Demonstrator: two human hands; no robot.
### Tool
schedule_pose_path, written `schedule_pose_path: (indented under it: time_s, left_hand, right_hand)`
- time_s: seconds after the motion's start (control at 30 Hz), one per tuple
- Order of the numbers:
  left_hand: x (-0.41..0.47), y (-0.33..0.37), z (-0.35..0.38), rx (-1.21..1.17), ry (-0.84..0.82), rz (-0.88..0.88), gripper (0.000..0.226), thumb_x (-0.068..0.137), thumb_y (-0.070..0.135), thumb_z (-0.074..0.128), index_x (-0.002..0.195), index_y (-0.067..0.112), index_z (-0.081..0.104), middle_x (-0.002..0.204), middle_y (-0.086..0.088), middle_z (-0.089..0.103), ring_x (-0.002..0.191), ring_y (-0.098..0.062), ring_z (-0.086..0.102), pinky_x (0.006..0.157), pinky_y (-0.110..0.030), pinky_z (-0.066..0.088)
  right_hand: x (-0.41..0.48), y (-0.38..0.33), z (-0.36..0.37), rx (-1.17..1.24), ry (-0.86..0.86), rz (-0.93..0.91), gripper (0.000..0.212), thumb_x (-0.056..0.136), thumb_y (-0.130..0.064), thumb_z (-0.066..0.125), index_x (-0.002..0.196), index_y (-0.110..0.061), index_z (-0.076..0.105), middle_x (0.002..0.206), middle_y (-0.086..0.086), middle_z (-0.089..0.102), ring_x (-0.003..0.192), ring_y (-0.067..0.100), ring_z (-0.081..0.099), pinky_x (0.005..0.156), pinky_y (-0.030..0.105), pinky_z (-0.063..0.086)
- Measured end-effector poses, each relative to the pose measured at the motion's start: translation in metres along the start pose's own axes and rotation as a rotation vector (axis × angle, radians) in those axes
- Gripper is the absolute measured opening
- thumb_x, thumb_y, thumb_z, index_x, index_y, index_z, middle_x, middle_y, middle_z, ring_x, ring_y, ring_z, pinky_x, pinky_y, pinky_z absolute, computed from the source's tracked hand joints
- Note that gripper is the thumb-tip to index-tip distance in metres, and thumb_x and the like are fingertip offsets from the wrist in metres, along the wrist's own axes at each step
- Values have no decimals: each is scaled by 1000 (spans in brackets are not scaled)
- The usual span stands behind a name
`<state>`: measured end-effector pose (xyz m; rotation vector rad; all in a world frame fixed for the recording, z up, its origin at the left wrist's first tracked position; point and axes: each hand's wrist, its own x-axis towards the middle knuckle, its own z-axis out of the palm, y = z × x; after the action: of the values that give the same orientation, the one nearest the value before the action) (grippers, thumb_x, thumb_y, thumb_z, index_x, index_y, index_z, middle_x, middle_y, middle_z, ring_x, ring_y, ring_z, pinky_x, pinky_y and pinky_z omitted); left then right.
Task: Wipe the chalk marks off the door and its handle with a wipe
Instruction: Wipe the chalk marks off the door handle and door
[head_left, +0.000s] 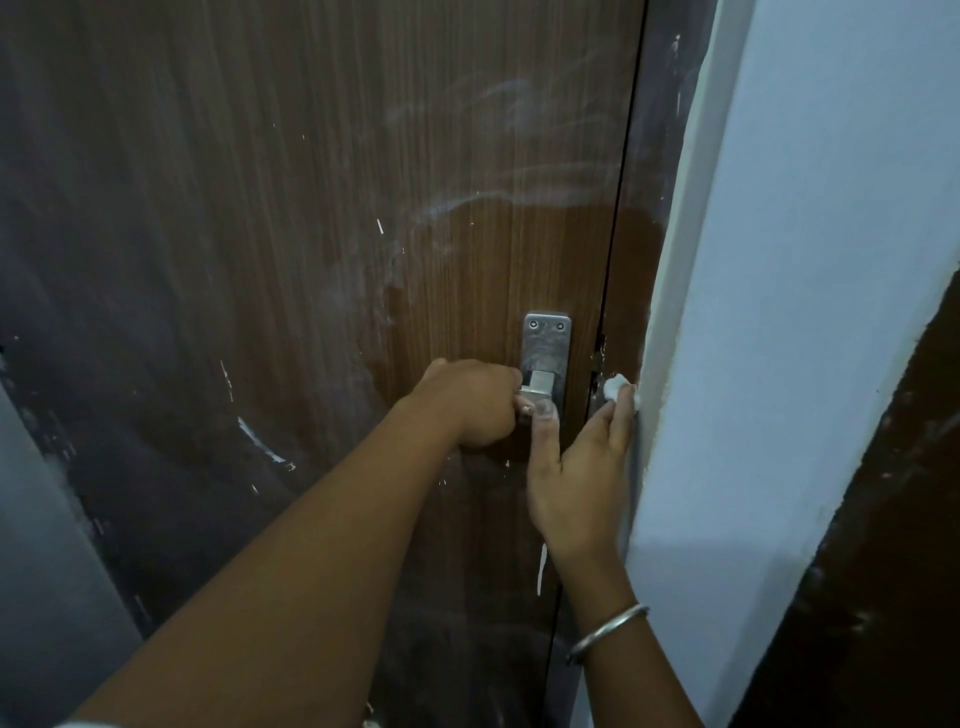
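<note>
Door (311, 234) fills most of the view, a dark wood-grain panel standing shut against its frame (628, 270). Pale chalk smears (498, 150) sweep across its upper right part, with a few short white strokes lower on the left, so much of the wiping seems yet to do. To the right a light blue wall (810, 260) juts forward, its edge close beside the frame.

Lower down, right of centre on the door, sits the metal handle plate (545, 343), upright, its long axis running up and down. The lever below it is almost wholly covered. The left hand (472, 402) is clenched around that lever, gripping it from the left, knuckles toward the camera.

The right hand (582, 467), a thin bangle (608, 631) at its wrist, reaches up just right of the plate, thumb stretched out toward the lever. Its fingertips pinch a small white wipe (615, 387) and press it at the frame, right against the wall's edge.

So the wipe lies just to the right of the handle, with only the door's seam between them. The right hand is the nearer to carry it over; a short move leftward would likely bring the wipe onto the plate, provided the left hand gives way.
</note>
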<state>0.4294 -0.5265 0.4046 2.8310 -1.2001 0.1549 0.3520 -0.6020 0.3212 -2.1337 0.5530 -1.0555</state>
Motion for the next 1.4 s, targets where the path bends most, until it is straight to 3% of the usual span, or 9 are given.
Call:
schedule_pose_path:
  time_s: [0.13, 0.3, 0.43, 0.67, 0.73, 0.8, 0.9, 1.17, 1.4]
  left_hand:
    - [0, -1, 2, -7, 8, 2, 12, 89, 25, 46, 80, 28, 39, 73, 9, 43, 82, -15, 45, 84, -37, 29]
    - [0, -3, 3, -28, 16, 13, 6, 92, 28, 45, 87, 27, 42, 79, 8, 46, 84, -14, 44, 84, -37, 28]
    - [0, -4, 3, -27, 20, 15, 5, 92, 28, 45, 89, 27, 41, 87, 6, 48, 85, -14, 44, 84, -37, 28]
    - [1, -1, 3, -4, 20, -15, 7, 93, 30, 46, 90, 27, 40, 88, 6, 47, 86, -13, 43, 92, -39, 32]
    - [0, -2, 4, -7, 28, -3, 6, 93, 29, 45, 91, 27, 40, 90, 5, 48, 87, -13, 43, 91, -39, 31]
    - [0, -3, 3, -7, 21, 2, 6, 94, 29, 43, 90, 26, 40, 89, 5, 48, 86, -14, 42, 86, -38, 29]
    - [2, -3, 2, 9, 9, -5, 8, 95, 31, 41, 90, 25, 40, 88, 5, 47, 85, -15, 42, 83, -38, 28]
    - [3, -5, 7, -9, 44, -11, 9, 95, 32, 43, 89, 27, 40, 86, 6, 45, 85, -14, 41, 85, -38, 29]
    - [-1, -2, 9, 46, 102, -22, 11, 95, 31, 39, 87, 24, 38, 92, 2, 52, 91, -20, 48, 81, -37, 27]
  right_hand:
    - [8, 0, 3, -30, 36, -66, 96, 80, -66, 22, 147, -2, -2, 158, -4, -12, 139, 12, 19, 97, 22, 29]
    - [-13, 23, 15, -92, 22, -83, 94, 82, -64, 25, 147, -1, 3, 158, -3, -7, 127, -5, 6, 93, 18, 26]
    - [-26, 25, 20, -43, -34, -29, 95, 80, -64, 27, 147, -2, 1, 158, -5, -8, 138, 10, 18, 96, 19, 21]
    - [3, 16, 9, -206, -11, -205, 95, 85, -60, 37, 146, 1, -5, 156, -4, -20, 135, 1, -5, 93, 19, 22]
    - [-7, 26, 11, -213, -28, -167, 93, 86, -61, 33, 146, 1, 0, 156, -3, -17, 138, 4, -1, 96, 20, 24]
    - [-19, 39, 16, -233, -62, -125, 84, 91, -52, 37, 146, 3, 6, 157, -1, -14, 140, 15, 23, 97, 22, 34]
    - [-27, 44, 15, -263, -135, -58, 73, 94, -29, 45, 146, 2, 5, 157, 0, -17, 119, 19, 52, 79, 18, 40]
    - [16, 23, 6, -345, 40, -168, 82, 82, 2, 54, 145, 4, 2, 156, 6, -17, 141, 29, 21, 102, 40, 44]
    - [-26, 62, 28, -301, -2, -85, 72, 84, -9, 56, 142, 11, 18, 157, 15, 2, 130, 35, 40, 95, 35, 48]
